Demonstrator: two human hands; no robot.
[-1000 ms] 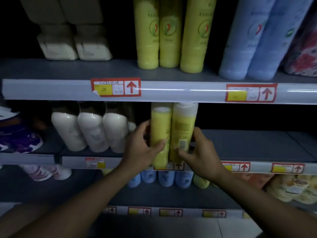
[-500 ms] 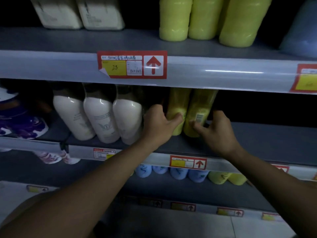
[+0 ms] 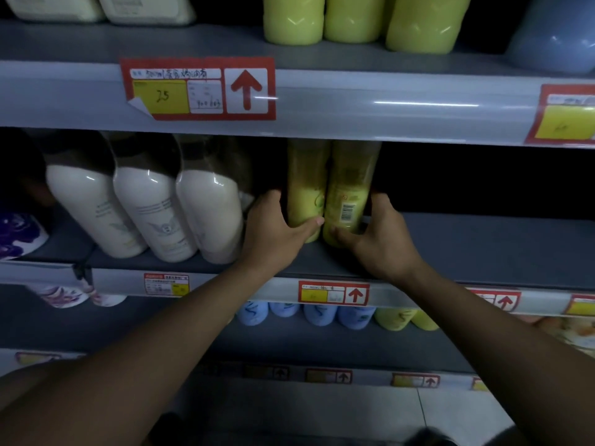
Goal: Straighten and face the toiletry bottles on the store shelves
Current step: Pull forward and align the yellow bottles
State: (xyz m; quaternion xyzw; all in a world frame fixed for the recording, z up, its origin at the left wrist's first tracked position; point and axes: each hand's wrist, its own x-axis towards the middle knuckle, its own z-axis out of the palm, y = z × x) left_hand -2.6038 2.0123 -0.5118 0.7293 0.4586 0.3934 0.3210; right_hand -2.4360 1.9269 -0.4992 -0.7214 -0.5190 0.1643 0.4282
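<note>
The left hand [image 3: 277, 233] grips the left tall yellow plastic bottle [image 3: 306, 188] low on its body, thumb across the front and fingers curled round its left side. The right hand [image 3: 380, 239] grips the right tall yellow plastic bottle [image 3: 349, 191], barcode facing near. Both bottles stand upright, touching, on the grey middle shelf [image 3: 483, 246]. Three white plastic bottles [image 3: 148, 214] stand just left. A red-and-yellow price label [image 3: 198, 88] sits on the shelf edge above.
</note>
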